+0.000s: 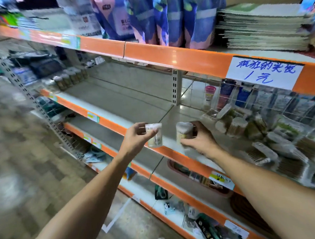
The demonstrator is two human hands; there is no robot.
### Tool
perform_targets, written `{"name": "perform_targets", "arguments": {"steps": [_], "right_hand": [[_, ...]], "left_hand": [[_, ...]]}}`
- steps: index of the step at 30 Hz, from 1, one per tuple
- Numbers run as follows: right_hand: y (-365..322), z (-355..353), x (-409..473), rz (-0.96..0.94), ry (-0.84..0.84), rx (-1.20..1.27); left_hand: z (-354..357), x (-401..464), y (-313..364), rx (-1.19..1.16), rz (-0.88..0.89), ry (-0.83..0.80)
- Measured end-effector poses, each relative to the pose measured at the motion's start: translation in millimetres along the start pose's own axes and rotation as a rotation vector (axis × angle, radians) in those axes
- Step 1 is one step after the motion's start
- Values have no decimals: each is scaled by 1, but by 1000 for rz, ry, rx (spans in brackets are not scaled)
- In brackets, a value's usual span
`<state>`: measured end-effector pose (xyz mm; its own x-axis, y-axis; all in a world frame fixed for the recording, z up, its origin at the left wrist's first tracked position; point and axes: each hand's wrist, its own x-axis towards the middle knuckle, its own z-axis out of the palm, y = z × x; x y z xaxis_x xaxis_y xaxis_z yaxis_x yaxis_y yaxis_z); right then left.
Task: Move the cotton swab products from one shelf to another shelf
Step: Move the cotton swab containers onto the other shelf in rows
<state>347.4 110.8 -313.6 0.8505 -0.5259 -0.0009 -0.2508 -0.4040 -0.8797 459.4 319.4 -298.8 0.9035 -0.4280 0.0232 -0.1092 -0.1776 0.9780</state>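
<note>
**Both hands hold swab tubs at the grey shelf**

Across the middle of the view runs the long grey metal shelf with an orange front edge (115, 101), mostly bare. At its far left end stands a row of small clear jars of brown-stemmed cotton swabs (69, 79), blurred. At its right end lies a heap of clear tubs and flat packs of cotton swabs (254, 130), some upright, some on their sides, all packed tight with stems. Above that end, on the upper shelf's orange lip, hangs a white handwritten price sign (263, 72).

Just in front of the shelf's orange edge, the right hand (199, 139) wraps its fingers around a heart-shaped clear tub of cotton swabs with a pale label (183, 131), held upright. Beside it, the left hand (135, 138) pinches a small clear plastic tub of cotton swabs with a white lid (154, 135) between thumb and fingertips, also upright. The two tubs are close but apart.
</note>
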Motion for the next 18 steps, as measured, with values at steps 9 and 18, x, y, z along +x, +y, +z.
{"name": "perform_targets", "arguments": {"steps": [9, 18], "right_hand": [[-49, 75, 8, -125, -162, -15], [-106, 180, 27, -197, -271, -60]], "left_hand": [[-83, -16, -23, 79, -9, 141], [-198, -12, -54, 197, -45, 245]]}}
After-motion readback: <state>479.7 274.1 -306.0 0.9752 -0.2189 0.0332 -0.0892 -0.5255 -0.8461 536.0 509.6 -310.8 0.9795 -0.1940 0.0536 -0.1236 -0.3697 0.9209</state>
